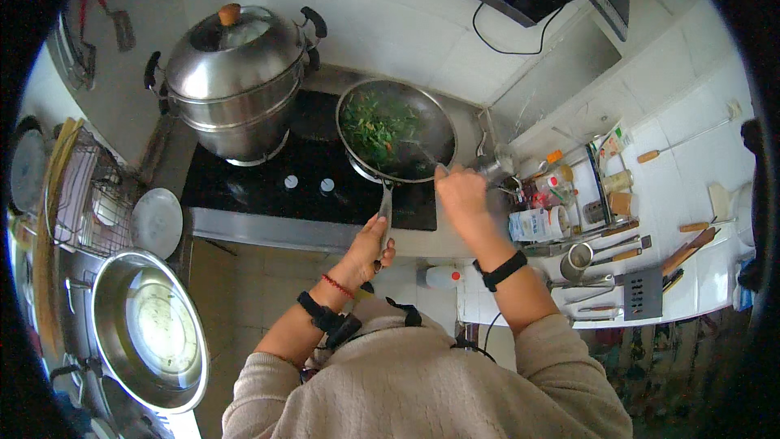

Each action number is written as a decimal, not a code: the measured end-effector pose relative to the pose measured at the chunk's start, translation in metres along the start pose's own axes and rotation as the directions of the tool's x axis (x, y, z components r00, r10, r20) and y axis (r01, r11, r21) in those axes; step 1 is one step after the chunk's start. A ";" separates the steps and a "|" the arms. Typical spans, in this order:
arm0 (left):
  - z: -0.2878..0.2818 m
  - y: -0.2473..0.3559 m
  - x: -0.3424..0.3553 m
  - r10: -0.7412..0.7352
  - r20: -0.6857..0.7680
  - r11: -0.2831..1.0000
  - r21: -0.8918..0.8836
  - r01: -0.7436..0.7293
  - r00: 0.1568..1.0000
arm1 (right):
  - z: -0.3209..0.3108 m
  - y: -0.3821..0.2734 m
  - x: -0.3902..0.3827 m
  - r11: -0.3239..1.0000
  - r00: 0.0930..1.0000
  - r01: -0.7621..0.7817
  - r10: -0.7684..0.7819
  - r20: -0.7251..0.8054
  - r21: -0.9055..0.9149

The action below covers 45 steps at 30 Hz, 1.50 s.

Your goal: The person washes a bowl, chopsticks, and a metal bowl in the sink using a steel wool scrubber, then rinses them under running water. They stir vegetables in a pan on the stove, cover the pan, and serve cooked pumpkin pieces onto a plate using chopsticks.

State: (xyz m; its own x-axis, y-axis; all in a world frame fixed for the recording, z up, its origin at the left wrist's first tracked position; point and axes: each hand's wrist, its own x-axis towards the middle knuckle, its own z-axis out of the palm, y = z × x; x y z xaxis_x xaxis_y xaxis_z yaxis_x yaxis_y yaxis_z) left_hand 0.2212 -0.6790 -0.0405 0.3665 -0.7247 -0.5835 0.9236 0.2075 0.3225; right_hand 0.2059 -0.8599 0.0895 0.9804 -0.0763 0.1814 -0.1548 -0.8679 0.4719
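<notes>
Grip's 2-handed: left hand (370,247) on wok handle (387,198), right hand (463,195) on utensil (429,156).

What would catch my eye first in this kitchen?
Probably the big steel pot with its domed lid, on the left of the black stove. Beside it, leafy greens lie in a wok, its handle gripped by the left fingers. A wide metal basin sits at the picture's lower left.

Left hand (374,244) was curled closed, nearer; right hand (461,197), also curled, lay farther rightward; both forearms (515,296) angled inward.
</notes>
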 end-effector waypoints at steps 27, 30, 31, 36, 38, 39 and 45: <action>0.011 0.022 -0.020 0.135 -0.132 0.968 0.228 -0.102 0.982 | 0.039 0.160 0.289 0.714 0.832 0.267 -0.509 0.219 0.647; 0.010 0.021 -0.017 0.136 -0.125 0.974 0.200 -0.110 0.983 | -0.024 0.171 0.265 0.738 0.788 0.443 -0.591 0.171 0.509; 0.009 0.020 -0.017 0.111 -0.122 0.979 0.182 -0.088 0.986 | -0.039 0.174 0.250 0.824 0.831 0.387 -0.506 0.231 0.415; 0.004 0.025 -0.017 0.116 -0.050 0.973 0.206 -0.103 0.992 | -0.066 0.155 0.229 0.847 0.877 0.440 -0.477 0.059 0.297; 0.003 0.026 -0.018 0.118 -0.041 0.969 0.223 -0.106 0.992 | -0.064 0.130 0.243 0.843 0.873 0.473 -0.488 -0.004 0.255; 0.004 0.025 -0.019 0.119 -0.063 0.967 0.234 -0.101 0.991 | -0.064 0.116 0.252 0.832 0.854 0.513 -0.519 -0.031 0.213; 0.002 0.021 -0.015 0.158 -0.065 0.961 0.239 -0.138 0.985 | -0.086 0.005 0.283 0.689 0.682 0.723 -0.723 0.110 0.050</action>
State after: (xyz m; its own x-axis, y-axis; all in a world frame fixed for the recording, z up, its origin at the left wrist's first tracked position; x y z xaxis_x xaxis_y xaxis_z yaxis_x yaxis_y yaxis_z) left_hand 0.2344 -0.6646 -0.0238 0.5145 -0.6384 -0.5725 0.8099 0.1425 0.5690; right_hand 0.4723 -0.8434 0.2175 0.7938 0.5216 -0.3129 0.6082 -0.6776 0.4136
